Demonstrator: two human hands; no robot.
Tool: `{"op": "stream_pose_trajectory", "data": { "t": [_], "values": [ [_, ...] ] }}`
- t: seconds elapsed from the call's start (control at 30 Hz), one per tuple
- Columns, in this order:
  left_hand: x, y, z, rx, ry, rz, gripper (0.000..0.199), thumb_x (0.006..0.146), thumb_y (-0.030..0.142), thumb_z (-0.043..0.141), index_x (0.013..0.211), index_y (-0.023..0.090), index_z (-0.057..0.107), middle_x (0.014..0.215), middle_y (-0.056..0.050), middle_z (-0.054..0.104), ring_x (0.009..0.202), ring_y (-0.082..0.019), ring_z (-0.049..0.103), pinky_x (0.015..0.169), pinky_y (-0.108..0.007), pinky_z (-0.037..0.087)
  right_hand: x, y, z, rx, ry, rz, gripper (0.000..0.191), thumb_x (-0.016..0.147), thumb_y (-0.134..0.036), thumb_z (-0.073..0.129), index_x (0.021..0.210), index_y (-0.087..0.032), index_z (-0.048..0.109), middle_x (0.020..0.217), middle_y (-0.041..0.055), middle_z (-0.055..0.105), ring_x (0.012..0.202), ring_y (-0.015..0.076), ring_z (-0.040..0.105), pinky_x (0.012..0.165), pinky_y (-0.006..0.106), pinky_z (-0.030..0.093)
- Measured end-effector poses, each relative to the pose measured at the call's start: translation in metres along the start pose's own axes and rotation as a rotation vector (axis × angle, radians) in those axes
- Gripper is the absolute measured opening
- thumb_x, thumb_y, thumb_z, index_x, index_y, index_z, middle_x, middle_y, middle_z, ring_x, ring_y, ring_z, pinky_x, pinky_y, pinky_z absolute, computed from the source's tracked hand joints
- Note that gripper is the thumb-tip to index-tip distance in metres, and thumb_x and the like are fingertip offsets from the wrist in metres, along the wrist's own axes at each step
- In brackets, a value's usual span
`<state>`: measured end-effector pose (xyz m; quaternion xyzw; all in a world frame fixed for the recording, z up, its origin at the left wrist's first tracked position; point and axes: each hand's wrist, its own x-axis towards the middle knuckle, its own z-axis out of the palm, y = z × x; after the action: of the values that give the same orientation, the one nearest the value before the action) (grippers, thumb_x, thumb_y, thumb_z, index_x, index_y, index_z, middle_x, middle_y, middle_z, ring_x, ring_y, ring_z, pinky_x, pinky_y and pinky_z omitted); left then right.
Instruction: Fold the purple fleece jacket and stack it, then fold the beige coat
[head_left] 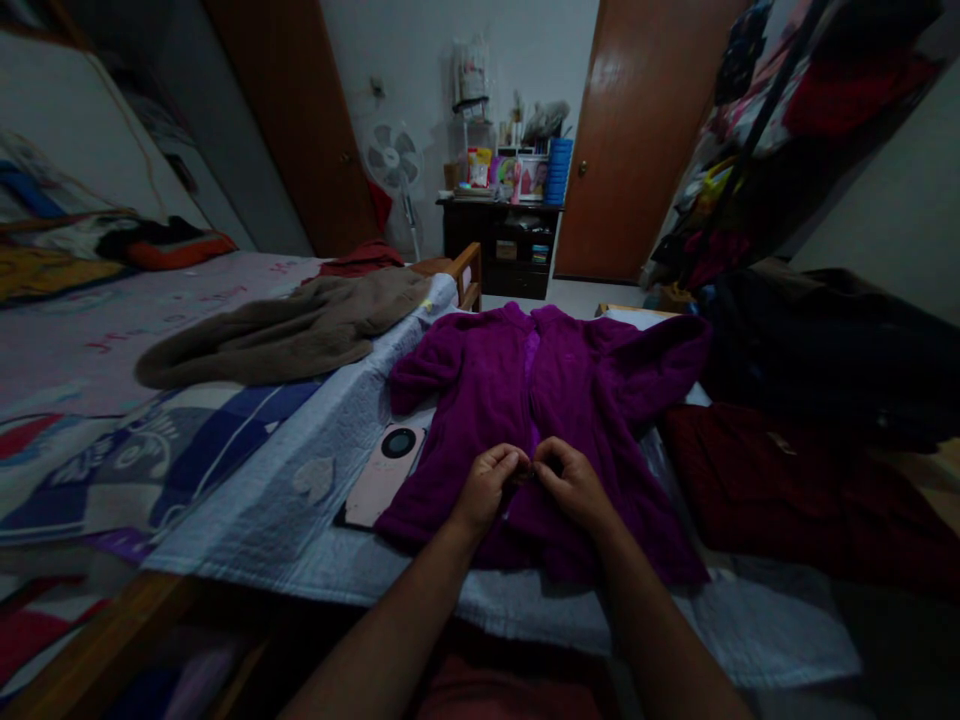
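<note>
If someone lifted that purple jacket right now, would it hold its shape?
Probably not: the purple jacket looks soft and creased, so it would likely sag. The loosely bent sleeve at the picture's right would probably dangle. The front, parted along the upper middle, might swing open.

Left hand [484, 490], right hand [576, 487]: exact jacket part being pinched can't be made out, possibly the zip end.
Purple jacket [480, 375]: front partly covered by both hands.
Forearms [420, 605]: cut off by bottom edge.
Pink flat item [384, 480]: right side overlapped by jacket.
Maroon garment [772, 495]: cut off at right; tag [780, 442] unreadable.
</note>
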<state>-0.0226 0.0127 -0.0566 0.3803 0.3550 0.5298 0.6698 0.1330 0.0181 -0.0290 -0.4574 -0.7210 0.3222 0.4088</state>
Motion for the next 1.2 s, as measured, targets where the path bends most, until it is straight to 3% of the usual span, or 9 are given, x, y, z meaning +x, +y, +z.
{"op": "stream_pose_trajectory", "data": {
  "t": [0.17,0.33,0.5,0.73,1.0,1.1,1.2],
  "values": [
    [-0.001,0.002,0.001,0.068,0.005,0.046,0.021,0.07,0.031,0.075,0.08,0.014,0.068,0.074,0.0,0.064,0.069,-0.011,0.056,0.069,-0.021,0.043,-0.003,-0.003,-0.001,-0.034,-0.029,-0.046,0.016,0.076,-0.015,0.054,0.09,-0.021,0.057,0.083,0.0006,0.061,0.083,0.0176,0.056,0.078,0.031,0.041],
    [-0.002,0.001,-0.002,0.03,0.116,0.098,0.023,0.069,0.028,0.076,0.085,0.016,0.064,0.075,0.003,0.062,0.064,-0.008,0.055,0.064,-0.02,0.044,-0.006,0.0,0.003,-0.154,-0.042,-0.088,0.016,0.076,-0.015,0.058,0.091,-0.021,0.059,0.086,0.002,0.062,0.085,0.0191,0.054,0.08,0.033,0.039],
    [-0.004,0.004,-0.002,0.003,0.123,0.128,0.029,0.067,0.029,0.079,0.088,0.016,0.062,0.079,0.002,0.063,0.07,-0.009,0.061,0.069,-0.021,0.047,-0.006,0.001,0.008,-0.251,-0.066,-0.104,0.008,0.082,-0.022,0.062,0.09,-0.021,0.063,0.085,0.0025,0.064,0.085,0.0193,0.053,0.077,0.033,0.037],
    [0.002,0.001,-0.002,0.059,0.174,0.087,0.028,0.073,0.039,0.07,0.086,0.015,0.063,0.077,-0.001,0.063,0.062,-0.008,0.058,0.055,-0.018,0.042,-0.006,0.01,0.009,-0.114,0.027,-0.072,0.006,0.083,-0.021,0.056,0.082,-0.021,0.062,0.08,0.0026,0.064,0.08,0.0187,0.056,0.075,0.032,0.041],
    [0.02,0.019,0.005,0.373,-0.077,-0.318,0.042,0.069,0.058,0.062,0.067,0.017,0.053,0.05,0.008,0.043,0.039,-0.005,0.035,0.043,-0.02,0.023,-0.011,0.003,0.0,0.094,0.017,0.026,0.007,0.082,-0.026,0.057,0.082,-0.02,0.061,0.077,-0.0005,0.063,0.074,0.0157,0.058,0.071,0.027,0.045],
    [0.026,0.031,0.007,0.552,-0.168,-0.415,0.038,0.068,0.052,0.063,0.059,0.018,0.049,0.045,0.009,0.038,0.036,-0.006,0.03,0.041,-0.022,0.02,-0.014,0.002,-0.002,0.145,0.013,0.046,0.007,0.082,-0.026,0.057,0.079,-0.02,0.06,0.074,-0.0012,0.061,0.073,0.0156,0.057,0.071,0.027,0.045],
    [0.032,0.04,0.01,0.701,-0.216,-0.413,0.029,0.067,0.04,0.062,0.052,0.018,0.05,0.043,0.006,0.042,0.036,-0.007,0.035,0.041,-0.023,0.022,-0.016,0.001,-0.003,0.136,0.032,0.048,0.007,0.081,-0.026,0.059,0.079,-0.02,0.061,0.077,0.0002,0.062,0.078,0.017,0.058,0.073,0.029,0.045]
  ]
}}
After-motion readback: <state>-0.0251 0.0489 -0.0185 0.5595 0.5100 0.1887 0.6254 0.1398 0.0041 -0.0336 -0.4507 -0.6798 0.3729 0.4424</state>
